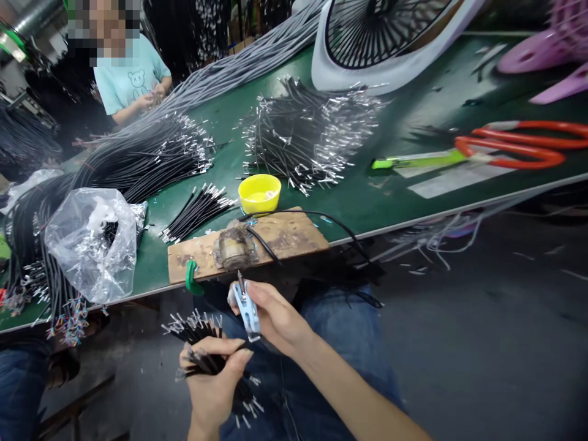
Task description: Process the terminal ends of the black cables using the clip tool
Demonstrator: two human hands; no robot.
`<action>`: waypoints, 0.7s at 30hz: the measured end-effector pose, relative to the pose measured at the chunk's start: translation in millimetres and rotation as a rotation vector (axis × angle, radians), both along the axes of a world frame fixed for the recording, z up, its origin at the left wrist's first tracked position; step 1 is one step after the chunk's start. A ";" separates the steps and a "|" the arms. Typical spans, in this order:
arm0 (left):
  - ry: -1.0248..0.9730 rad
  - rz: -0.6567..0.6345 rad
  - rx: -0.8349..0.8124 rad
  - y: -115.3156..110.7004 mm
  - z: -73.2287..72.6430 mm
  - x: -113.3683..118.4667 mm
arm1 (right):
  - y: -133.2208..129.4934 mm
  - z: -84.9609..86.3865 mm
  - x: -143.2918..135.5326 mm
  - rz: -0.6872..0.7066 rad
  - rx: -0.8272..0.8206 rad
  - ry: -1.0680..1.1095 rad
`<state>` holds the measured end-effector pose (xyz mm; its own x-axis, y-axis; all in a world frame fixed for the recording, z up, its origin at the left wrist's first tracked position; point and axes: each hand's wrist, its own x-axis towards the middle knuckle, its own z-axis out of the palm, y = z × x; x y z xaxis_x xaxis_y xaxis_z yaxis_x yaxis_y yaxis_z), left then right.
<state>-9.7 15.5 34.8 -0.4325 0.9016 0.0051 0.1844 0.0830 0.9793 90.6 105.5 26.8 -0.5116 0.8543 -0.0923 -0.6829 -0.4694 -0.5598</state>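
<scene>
A bundle of short black cables (209, 364) with silvery stripped ends is gripped in my left hand (210, 386), above my lap. My left thumb and forefinger press together at the bundle's right side. Close by on the right, my right hand (280, 318) is closed on a small light-blue clip-like tool (248, 312). A pointed metal tip shows at the tool's upper end, and its lower end is beside my left fingertips. Its exact kind is unclear. Both hands are in front of the green table's edge, just below a wooden board (294, 236).
On the board sits a stained block (235, 246), with a green clamp (191, 277) at its edge. Behind are a yellow bowl (260, 195), a small cable pile (199, 211) and a plastic bag (92, 242). Red-handled scissors (519, 153) and a fan (381, 37) are at right; another person (131, 79) works far left.
</scene>
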 end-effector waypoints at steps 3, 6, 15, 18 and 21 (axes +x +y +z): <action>0.012 -0.011 -0.018 3.6 -0.9 2.9 | -1.7 -1.0 -0.8 -0.006 -0.043 0.037; 0.000 -0.024 -0.036 5.4 -2.4 5.3 | -4.0 -3.7 -0.4 0.013 -0.087 0.079; -0.055 -0.023 -0.074 -0.2 -4.6 4.3 | -9.7 -35.3 4.5 0.129 -0.177 0.118; -0.094 -0.027 -0.102 -4.3 -7.2 1.8 | -16.5 -51.2 16.4 0.018 -0.148 -0.004; -0.161 -0.040 -0.155 -7.4 -14.1 0.5 | -27.5 -55.4 31.8 -0.159 -0.023 -0.253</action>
